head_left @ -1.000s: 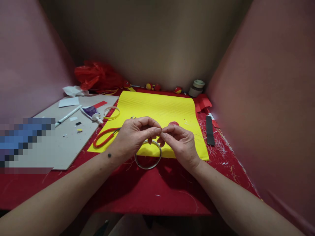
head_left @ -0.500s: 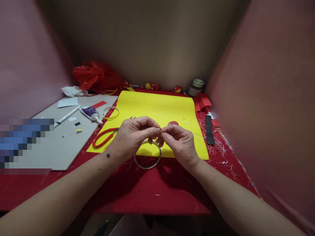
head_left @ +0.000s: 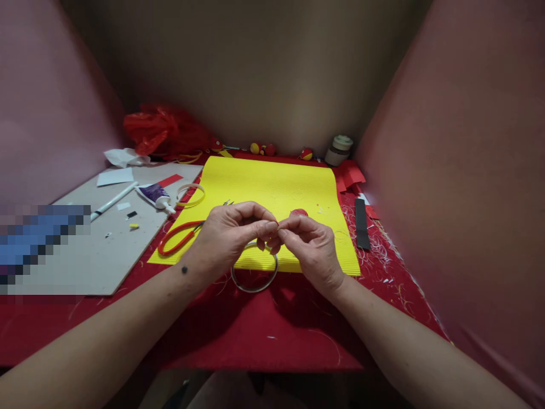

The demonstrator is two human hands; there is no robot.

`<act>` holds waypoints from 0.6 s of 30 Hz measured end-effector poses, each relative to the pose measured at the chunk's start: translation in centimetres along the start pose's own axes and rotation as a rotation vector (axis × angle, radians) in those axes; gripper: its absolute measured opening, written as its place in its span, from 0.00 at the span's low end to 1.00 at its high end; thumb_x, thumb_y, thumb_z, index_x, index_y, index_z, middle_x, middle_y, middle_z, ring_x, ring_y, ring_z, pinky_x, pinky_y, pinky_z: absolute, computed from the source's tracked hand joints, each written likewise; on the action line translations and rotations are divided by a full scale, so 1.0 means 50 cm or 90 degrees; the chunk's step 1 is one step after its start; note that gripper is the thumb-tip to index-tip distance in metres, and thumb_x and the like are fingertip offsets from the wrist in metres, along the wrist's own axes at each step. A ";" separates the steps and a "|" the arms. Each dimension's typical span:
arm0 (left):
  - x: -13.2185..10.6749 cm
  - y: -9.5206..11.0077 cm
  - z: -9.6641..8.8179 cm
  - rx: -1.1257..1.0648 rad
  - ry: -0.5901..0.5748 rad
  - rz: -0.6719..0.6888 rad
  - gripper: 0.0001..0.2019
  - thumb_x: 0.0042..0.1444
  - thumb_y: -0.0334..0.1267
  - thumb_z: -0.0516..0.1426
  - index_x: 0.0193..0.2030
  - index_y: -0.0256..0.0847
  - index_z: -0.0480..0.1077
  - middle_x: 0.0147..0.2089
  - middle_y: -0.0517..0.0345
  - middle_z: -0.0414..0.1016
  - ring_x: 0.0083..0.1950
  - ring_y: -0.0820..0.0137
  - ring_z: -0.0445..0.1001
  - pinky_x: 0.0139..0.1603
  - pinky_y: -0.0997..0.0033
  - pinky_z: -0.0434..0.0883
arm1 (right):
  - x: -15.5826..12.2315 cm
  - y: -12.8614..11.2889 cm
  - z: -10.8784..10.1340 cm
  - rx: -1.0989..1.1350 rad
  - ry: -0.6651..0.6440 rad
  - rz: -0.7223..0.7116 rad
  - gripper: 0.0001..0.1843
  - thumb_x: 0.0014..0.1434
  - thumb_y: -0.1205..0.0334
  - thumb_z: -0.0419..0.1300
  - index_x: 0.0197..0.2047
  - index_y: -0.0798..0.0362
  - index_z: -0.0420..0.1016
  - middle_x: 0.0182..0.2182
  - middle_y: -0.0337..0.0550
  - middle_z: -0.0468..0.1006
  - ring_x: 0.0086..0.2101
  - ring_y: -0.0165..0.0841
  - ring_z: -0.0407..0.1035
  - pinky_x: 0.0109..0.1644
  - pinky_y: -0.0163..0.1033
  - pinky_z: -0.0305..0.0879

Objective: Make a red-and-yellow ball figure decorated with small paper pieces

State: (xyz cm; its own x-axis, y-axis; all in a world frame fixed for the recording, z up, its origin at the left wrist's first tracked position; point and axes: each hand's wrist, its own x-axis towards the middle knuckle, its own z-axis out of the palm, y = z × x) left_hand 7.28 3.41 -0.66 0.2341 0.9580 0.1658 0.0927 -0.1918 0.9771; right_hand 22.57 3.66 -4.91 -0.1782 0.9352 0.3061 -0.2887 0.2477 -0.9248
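My left hand (head_left: 232,233) and my right hand (head_left: 309,247) meet fingertip to fingertip above the near edge of a yellow corrugated sheet (head_left: 272,193). Both pinch a tiny piece between thumb and forefinger; it looks red but is too small to name. Just below the hands a thin grey ring (head_left: 254,278) lies half on the sheet, half on the red table cover (head_left: 272,329). A small red round piece (head_left: 298,213) rests on the sheet behind my right hand. Red-handled scissors (head_left: 176,238) lie left of my left hand.
A grey board (head_left: 97,255) at the left carries a glue tube (head_left: 156,196), a white pen (head_left: 113,200), paper scraps and a yellow ring (head_left: 191,196). A red plastic bag (head_left: 164,130), small red-yellow balls (head_left: 264,149) and a jar (head_left: 339,150) line the back. A black strip (head_left: 361,224) lies right.
Both hands keep their pinch together in nearly the same spot; only the view has shifted slightly.
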 end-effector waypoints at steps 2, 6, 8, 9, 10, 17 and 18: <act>0.000 -0.001 0.000 -0.004 0.002 0.003 0.04 0.53 0.35 0.62 0.30 0.38 0.74 0.24 0.61 0.75 0.27 0.75 0.73 0.30 0.75 0.69 | 0.000 0.000 -0.001 0.009 -0.003 -0.001 0.02 0.53 0.64 0.63 0.29 0.51 0.75 0.21 0.35 0.78 0.23 0.28 0.73 0.30 0.36 0.73; 0.000 -0.001 0.001 -0.008 0.002 -0.002 0.04 0.54 0.34 0.62 0.29 0.37 0.74 0.24 0.61 0.75 0.26 0.75 0.73 0.30 0.75 0.69 | 0.002 0.001 -0.001 0.013 -0.002 0.001 0.03 0.53 0.63 0.64 0.28 0.52 0.75 0.21 0.35 0.78 0.22 0.28 0.73 0.30 0.35 0.73; 0.000 -0.001 0.001 -0.010 -0.001 -0.002 0.04 0.54 0.34 0.62 0.29 0.37 0.74 0.24 0.61 0.75 0.26 0.75 0.73 0.30 0.76 0.69 | 0.002 0.003 0.000 0.017 -0.003 -0.003 0.04 0.53 0.63 0.64 0.28 0.53 0.75 0.21 0.35 0.78 0.22 0.27 0.73 0.29 0.35 0.73; 0.000 -0.001 0.001 -0.012 -0.002 -0.001 0.04 0.53 0.34 0.62 0.30 0.37 0.74 0.24 0.61 0.75 0.26 0.76 0.73 0.30 0.76 0.69 | 0.003 0.004 0.000 0.022 -0.006 -0.006 0.04 0.53 0.63 0.64 0.28 0.53 0.75 0.21 0.35 0.78 0.22 0.27 0.73 0.29 0.34 0.73; 0.000 -0.002 0.000 -0.016 -0.003 0.000 0.04 0.53 0.34 0.62 0.30 0.37 0.74 0.24 0.62 0.75 0.27 0.76 0.73 0.30 0.76 0.69 | 0.003 0.005 0.000 0.028 -0.009 -0.009 0.04 0.53 0.63 0.64 0.28 0.53 0.76 0.21 0.35 0.78 0.22 0.27 0.73 0.29 0.34 0.72; -0.001 -0.010 -0.003 -0.029 -0.016 -0.010 0.05 0.55 0.35 0.61 0.31 0.37 0.74 0.25 0.61 0.76 0.28 0.75 0.74 0.32 0.75 0.70 | 0.002 0.014 -0.004 0.062 -0.021 -0.012 0.03 0.54 0.64 0.65 0.29 0.52 0.76 0.22 0.35 0.78 0.23 0.26 0.73 0.30 0.33 0.72; -0.001 -0.011 -0.003 -0.031 -0.018 -0.010 0.04 0.55 0.35 0.62 0.31 0.37 0.74 0.25 0.61 0.76 0.28 0.75 0.74 0.32 0.76 0.70 | 0.001 0.015 -0.004 0.064 -0.022 -0.011 0.03 0.54 0.64 0.65 0.29 0.52 0.76 0.22 0.35 0.78 0.23 0.26 0.73 0.30 0.33 0.72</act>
State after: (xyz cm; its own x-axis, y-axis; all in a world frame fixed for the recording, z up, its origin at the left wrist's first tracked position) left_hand 7.06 3.52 -1.17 0.2605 0.9542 0.1472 0.0493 -0.1654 0.9850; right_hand 22.54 3.97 -5.63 -0.2038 0.9211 0.3316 -0.3849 0.2360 -0.8923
